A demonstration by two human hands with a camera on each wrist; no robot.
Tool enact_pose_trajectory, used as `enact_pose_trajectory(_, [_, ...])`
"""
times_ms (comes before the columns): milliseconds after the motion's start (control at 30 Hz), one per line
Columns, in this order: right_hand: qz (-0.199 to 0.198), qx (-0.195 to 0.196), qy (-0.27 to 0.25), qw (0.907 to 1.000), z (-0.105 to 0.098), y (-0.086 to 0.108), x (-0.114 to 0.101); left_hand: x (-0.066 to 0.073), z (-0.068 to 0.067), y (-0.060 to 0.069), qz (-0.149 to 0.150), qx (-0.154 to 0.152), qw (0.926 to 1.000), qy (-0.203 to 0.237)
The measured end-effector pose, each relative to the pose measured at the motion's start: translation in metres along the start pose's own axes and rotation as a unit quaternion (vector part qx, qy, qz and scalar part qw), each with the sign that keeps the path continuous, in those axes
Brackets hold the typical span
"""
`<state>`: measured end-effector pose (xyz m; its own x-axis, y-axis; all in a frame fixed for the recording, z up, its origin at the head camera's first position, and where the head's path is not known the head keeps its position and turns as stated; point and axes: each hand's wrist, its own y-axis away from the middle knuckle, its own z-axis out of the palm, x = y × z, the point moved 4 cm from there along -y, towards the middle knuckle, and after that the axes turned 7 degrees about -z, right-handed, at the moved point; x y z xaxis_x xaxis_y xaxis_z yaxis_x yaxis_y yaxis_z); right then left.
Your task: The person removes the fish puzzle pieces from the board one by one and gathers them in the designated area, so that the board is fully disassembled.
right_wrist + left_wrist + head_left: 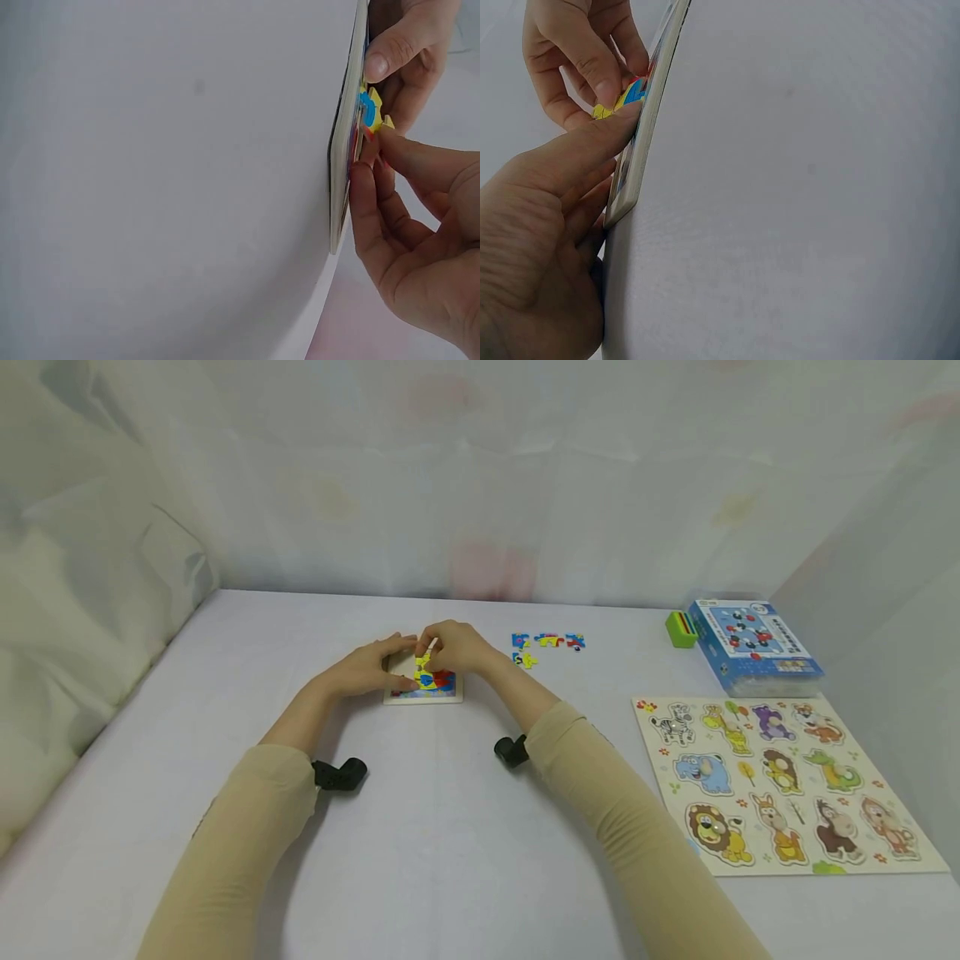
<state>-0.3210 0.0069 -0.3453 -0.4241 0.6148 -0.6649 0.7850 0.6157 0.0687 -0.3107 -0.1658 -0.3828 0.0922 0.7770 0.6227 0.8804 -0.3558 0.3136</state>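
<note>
Nearest, two tan sleeves, reaching forward over a white table. At the cuffs, black wrist cameras, one to each arm. Off to the right, a cream animal board, lying flat, with zebra, giraffe, hippo, crocodile, kangaroo and other cartoon animals.

Farther in, under both hands, a small puzzle tray with a pale rim, flat on the table, partly filled with blue, red and yellow. At its left side, the left hand, with thumb laid over the near edge and fingers reaching toward the far edge: thumb and fingertips well apart, spanning the tray. Over the tray from the other side, the right hand, with thumb and fingers together, pinching a yellow piece. In the right wrist view, raised a little above the rim, with blue just beside. Cannot tell whether seated or loose.

Beyond, right of the tray and apart from it, loose pieces in blue, red and yellow, mostly in a row. Behind the animal board, a blue box; just beside its left side, a green block. Farthest back, a whitish hanging cloth with faint pink and yellow patches.
</note>
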Motion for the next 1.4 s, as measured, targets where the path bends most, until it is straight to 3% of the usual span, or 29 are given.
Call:
enact_pose_trajectory(267, [-0.006,-0.003,-0.011,0.9999,-0.003,0.0,0.001,-0.001,0.001,-0.001,0.001,-0.001,1.0,-0.004])
enact_pose_trajectory(500, [-0.012,-0.013,-0.064,0.9978,-0.009,0.004,0.003,-0.001,0.003,0.0,-0.004,0.002,1.0,-0.005])
enact_pose_trajectory(733, [-0.002,-0.001,-0.132,0.9912,-0.027,0.011,0.008,0.0,0.003,-0.002,0.004,0.01,0.9999,-0.006])
enact_pose_trajectory(1400, [0.073,0.022,-0.118,0.99,-0.085,0.05,0.051,0.003,0.001,0.001,0.007,0.008,0.9999,0.001])
